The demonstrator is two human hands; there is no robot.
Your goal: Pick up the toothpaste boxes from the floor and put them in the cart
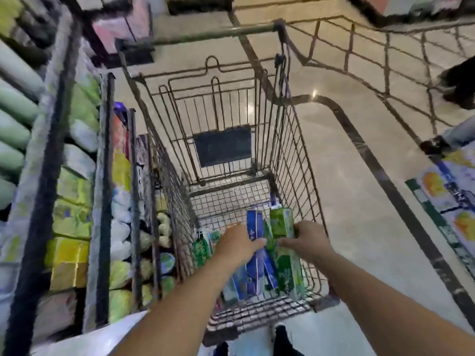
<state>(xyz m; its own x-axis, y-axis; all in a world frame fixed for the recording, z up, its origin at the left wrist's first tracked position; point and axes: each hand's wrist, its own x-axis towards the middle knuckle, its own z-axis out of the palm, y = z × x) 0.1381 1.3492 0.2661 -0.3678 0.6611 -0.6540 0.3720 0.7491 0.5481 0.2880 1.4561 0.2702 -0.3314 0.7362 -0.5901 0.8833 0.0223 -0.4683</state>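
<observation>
I had both hands down inside the basket. My left hand lay half-curled against the tall blue cardboard toothpaste boxes, thumb on their near face; my right hand was wrapped round the green cardboard toothpaste boxes, fingers closed on their right side. Together they pressed one bundle between them, low in the near end of the grey wire shopping cart. Whether the bundle already rested on the mesh floor I could not tell.

I judged the risk to be the loose stack: held only by side pressure, the middle boxes could slip and fan out if either palm eased off unevenly, or an end could catch in the wire grid.

The boxes' long axes ran away from me, far ends tilted up toward the cart's handle end. Stocked store shelves stood just beside the cart on my left.
</observation>
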